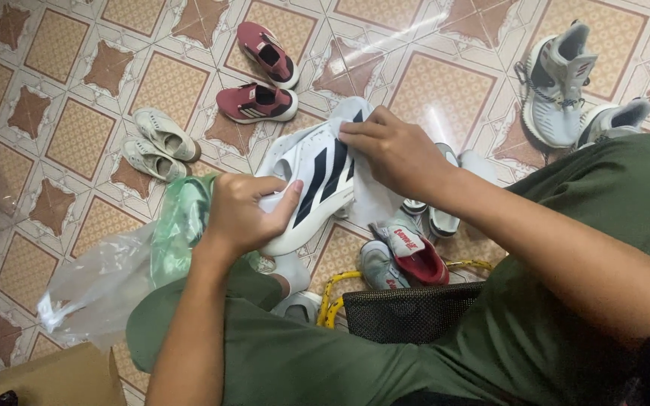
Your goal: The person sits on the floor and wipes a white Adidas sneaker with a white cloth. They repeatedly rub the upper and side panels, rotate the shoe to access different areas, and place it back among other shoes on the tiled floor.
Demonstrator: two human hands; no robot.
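Observation:
A white sneaker with black stripes (317, 177) is held sideways above my lap. My left hand (246, 210) grips its sole and heel end from the left. My right hand (396, 150) presses a light grey cloth (374, 197) against the shoe's upper near the toe. The cloth drapes down behind the shoe.
On the patterned tile floor lie a maroon pair of shoes (261, 75), a cream pair (156, 143), a grey pair (566, 83) and a red-and-grey shoe (408, 252). Green and clear plastic bags (126, 263) sit left, a black mesh bag (408, 312) on my lap, a cardboard box (47, 380) lower left.

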